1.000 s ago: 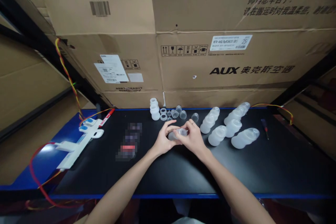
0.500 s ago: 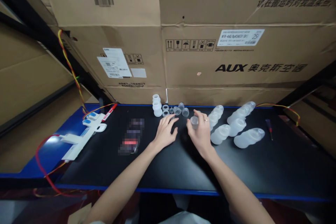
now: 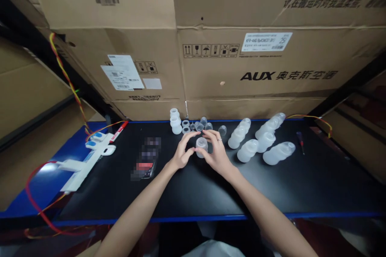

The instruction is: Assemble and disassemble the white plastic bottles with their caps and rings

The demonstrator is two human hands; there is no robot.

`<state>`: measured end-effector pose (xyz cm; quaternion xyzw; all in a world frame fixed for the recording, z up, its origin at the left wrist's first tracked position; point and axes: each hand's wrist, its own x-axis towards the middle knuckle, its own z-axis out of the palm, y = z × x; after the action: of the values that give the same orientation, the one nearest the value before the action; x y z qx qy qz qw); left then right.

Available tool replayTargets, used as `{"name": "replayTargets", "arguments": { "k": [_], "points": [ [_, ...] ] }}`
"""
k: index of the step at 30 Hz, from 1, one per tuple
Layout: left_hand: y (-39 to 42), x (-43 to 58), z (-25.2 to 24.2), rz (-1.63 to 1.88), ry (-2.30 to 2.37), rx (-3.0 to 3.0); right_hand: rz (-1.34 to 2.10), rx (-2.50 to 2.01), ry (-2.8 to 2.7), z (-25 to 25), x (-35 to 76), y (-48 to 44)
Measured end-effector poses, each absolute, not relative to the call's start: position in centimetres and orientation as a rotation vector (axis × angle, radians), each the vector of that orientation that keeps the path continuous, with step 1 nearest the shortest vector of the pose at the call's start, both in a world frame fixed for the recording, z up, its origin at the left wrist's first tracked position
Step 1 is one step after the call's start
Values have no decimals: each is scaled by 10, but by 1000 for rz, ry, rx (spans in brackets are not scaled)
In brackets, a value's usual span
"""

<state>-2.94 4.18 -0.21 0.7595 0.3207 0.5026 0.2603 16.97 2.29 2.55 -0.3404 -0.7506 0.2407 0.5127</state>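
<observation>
Left hand point(image 3: 181, 154) has fingers apart, right hand point(image 3: 217, 153) curls round the bottle point(image 3: 201, 143), probably steadying it; can't tell if clamped.

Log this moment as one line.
left hand: left of translucent container | right hand: right of it | grip: unclear | further right: bottles, screwdriver

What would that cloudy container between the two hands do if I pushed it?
The cloudy container would probably feel light, since it looks like see-through plastic. It might slip easily, as its surface looks smooth. If knocked over, it could roll, because its sides look rounded.
</observation>
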Motion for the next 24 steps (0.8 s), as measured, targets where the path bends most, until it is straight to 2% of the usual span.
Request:
{"name": "replayTargets", "arguments": {
  "k": [4, 14, 24],
  "points": [
    [29, -14, -5, 1330, 905, 1958, 680, -706, -1703, 17, 171, 31],
    [35, -19, -12, 1431, 1141, 1980, 181, -1336, -1873, -3, 180, 67],
    [37, -20, -9, 1403, 1218, 2003, -61, -1561, -1973, -1, 176, 74]
  ]
}}
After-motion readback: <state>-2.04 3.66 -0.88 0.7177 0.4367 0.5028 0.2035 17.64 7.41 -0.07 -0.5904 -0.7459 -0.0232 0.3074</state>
